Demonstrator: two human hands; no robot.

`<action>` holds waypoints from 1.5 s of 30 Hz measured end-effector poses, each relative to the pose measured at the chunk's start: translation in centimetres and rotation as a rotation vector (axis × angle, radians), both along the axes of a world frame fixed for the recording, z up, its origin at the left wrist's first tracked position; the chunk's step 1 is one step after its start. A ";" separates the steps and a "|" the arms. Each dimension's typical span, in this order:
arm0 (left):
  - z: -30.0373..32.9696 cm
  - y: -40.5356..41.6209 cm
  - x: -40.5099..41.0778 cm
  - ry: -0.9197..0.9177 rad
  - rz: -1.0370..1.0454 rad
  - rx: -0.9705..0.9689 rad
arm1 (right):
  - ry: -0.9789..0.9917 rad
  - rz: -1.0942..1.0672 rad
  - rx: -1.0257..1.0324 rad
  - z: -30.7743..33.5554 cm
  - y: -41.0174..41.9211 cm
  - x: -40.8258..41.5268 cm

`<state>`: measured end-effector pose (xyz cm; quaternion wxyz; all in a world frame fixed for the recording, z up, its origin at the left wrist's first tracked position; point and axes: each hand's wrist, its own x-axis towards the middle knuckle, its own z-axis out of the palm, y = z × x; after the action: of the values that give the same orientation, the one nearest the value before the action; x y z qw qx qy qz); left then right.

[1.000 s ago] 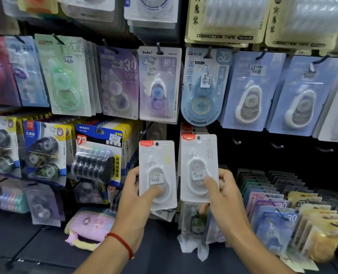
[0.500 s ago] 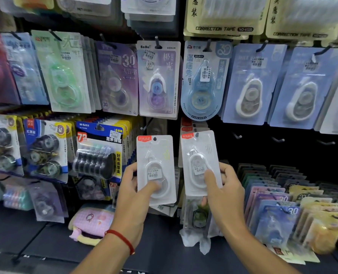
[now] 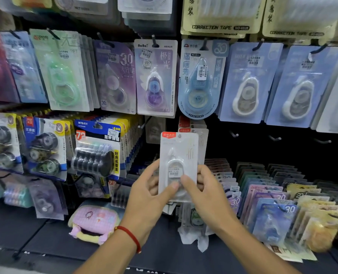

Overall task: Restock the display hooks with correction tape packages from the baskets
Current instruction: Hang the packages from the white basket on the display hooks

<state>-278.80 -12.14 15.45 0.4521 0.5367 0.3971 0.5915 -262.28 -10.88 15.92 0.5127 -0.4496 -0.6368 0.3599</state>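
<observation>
Left hand (image 3: 148,196) and right hand (image 3: 205,194) meet on one white correction tape package (image 3: 179,155), both thumbs pinching its lower front, card upright. A second like package (image 3: 202,143) sits just behind it, right edge showing. Bare hooks (image 3: 274,138) up-right of right hand; red wrist cord (image 3: 130,237) on left.

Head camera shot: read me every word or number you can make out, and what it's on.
"CORRECTION TAPE NO-8320": cream pack, top row.
"BoBo": lilac card.
"30": purple card.
"NO.8050", "30": blue teardrop card.
"72": black refill pack.
White package held in both hands: label too blurred.
</observation>
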 end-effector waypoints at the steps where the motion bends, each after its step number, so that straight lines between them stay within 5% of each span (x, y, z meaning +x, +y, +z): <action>1: 0.0 0.0 0.1 0.023 -0.006 -0.001 | 0.032 -0.034 0.005 0.0 -0.1 -0.1; 12: -0.3 0.0 0.8 0.003 -0.074 0.016 | 0.234 -0.127 -0.021 0.3 0.5 0.7; 27: -0.5 0.7 1.3 -0.044 -0.101 -0.044 | 0.041 -0.320 0.104 0.1 0.4 0.5; 42: -4.4 3.2 -0.5 0.512 -0.001 -0.106 | -0.120 -0.400 -0.198 -1.3 15.0 0.0; 45: -4.7 3.0 -0.9 0.597 -0.017 -0.150 | -0.307 -0.391 -0.256 -1.2 15.0 1.5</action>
<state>-279.69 -9.11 10.79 0.3587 0.6552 0.5503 0.3730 -260.82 4.09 14.73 0.4091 -0.6744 -0.5573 0.2593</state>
